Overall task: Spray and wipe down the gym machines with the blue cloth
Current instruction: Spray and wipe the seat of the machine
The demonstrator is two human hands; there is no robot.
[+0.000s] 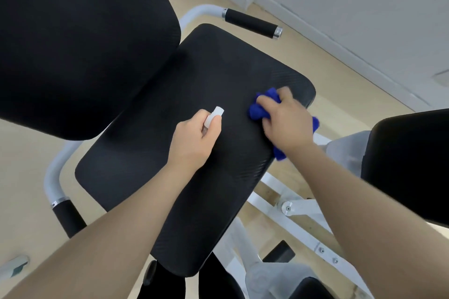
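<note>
Black padding fills most of the view: a seat [184, 153] running from upper right to lower left, with a backrest [80, 43] rising at its upper left end. On the seat's right part, near the far corner, the right hand [284, 119] lies over the blue cloth [257, 109], fingers curled into the bunched fabric and pressing it onto the pad; one end of the cloth shows past the fingertips, the other trails off the seat's right edge under the wrist. Just beside it, over the middle of the seat, the left hand [194, 138] is wrapped round a small white spray bottle [215, 115], fingers closed about it so that only the cap end pokes out beyond the thumb, tilted toward the far end of the seat; whether the bottle touches the pad cannot be told. The two hands are near each other but apart. White frame tubes [54, 175] curve round the seat, with a black grip [252, 23] at the far side and another [68, 218] at the lower left. A second black pad [408, 165] stands at the right edge, above pale wood floor [345, 80]
</note>
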